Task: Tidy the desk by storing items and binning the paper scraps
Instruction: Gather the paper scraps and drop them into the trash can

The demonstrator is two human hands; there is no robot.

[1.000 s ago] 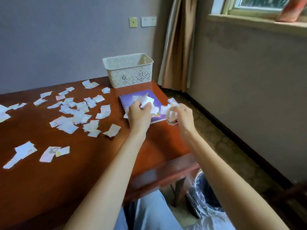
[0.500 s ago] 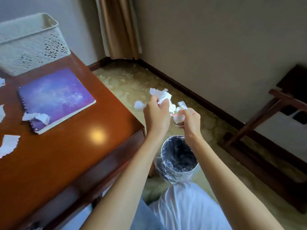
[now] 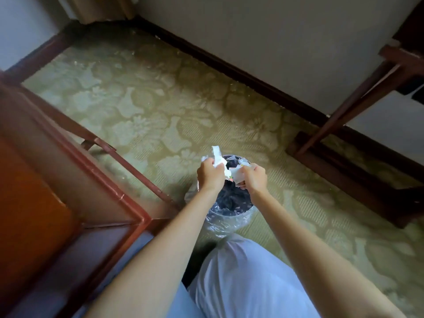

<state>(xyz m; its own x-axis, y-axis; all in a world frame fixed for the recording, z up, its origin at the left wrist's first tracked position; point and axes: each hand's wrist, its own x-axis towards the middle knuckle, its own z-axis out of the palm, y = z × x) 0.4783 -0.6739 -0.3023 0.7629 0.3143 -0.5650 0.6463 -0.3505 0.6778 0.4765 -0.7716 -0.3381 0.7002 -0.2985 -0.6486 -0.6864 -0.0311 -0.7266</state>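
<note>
Both hands hang over the bin [image 3: 229, 203], a round one lined with clear plastic on the patterned carpet [image 3: 142, 106]. The left hand [image 3: 210, 174] and right hand [image 3: 254, 179] each grip crumpled paper scraps [image 3: 218, 157]. The desk [image 3: 34, 191] corner stands left of the bin.

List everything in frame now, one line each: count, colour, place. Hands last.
crumpled white paper scraps: two handfuls, white with some print, one in each hand above the bin
round waste bin with clear plastic liner: one, dark inside, on the carpet by the desk corner
red-brown wooden desk: one, left, only its corner shows
floral patterned carpet: one, pale green, floor
dark wooden skirting board: dark brown, foot of the far wall
beige curtain: one, top left
dark wooden frame stand: one, brown, right, by the wall
pale trouser leg: one, light blue-grey, bottom centre
left hand: grips scraps over the bin
right hand: grips scraps over the bin
</note>
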